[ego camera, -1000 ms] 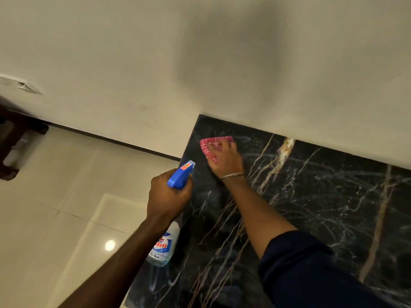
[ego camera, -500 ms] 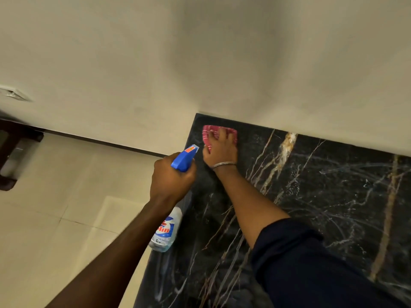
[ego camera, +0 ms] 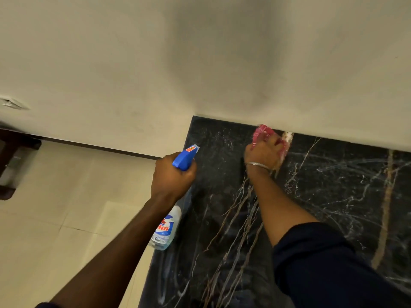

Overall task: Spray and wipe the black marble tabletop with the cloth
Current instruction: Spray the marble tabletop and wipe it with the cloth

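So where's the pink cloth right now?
In the head view, the pink cloth is under the right hand, at the tabletop's far edge against the wall.

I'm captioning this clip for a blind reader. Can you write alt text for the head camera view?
A right hand presses a pink cloth on a black marble tabletop where it meets a beige wall. The left hand holds a blue-topped spray bottle over the tabletop's left edge, above a pale tiled floor.

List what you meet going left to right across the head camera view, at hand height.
Tiled floor → left hand holding the spray bottle → right hand pressing the pink cloth → black marble tabletop.
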